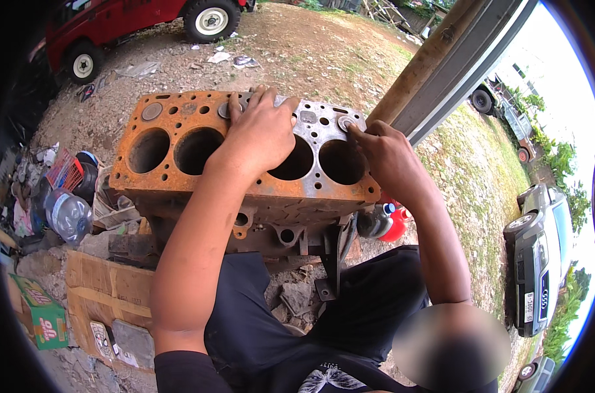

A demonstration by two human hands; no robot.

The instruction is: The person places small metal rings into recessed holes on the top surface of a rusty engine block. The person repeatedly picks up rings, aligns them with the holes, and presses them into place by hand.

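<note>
An engine block (pixel 173 141) stands before me, its top face rusty orange on the left and bare grey metal on the right, with large cylinder bores. My left hand (pixel 261 128) rests near the far edge of that face, palm down, fingers apart and bent. Its thumb is beside a grey round plug (pixel 224 111), partly covered. At the far right corner, my right hand (pixel 386 154) has its fingers curled together, the tips touching a shiny round plug (pixel 345 122). Whether something small is pinched under these fingertips is hidden. A rusty round plug (pixel 151 111) sits at the far left.
Red and dark bottles (pixel 394 226) stand beside the block's right end. At left lie a large clear plastic bottle (pixel 71 215), flattened cardboard (pixel 101 281) and a green box (pixel 45 321). A wooden post (pixel 422 65) rises behind. Parked vehicles stand farther off.
</note>
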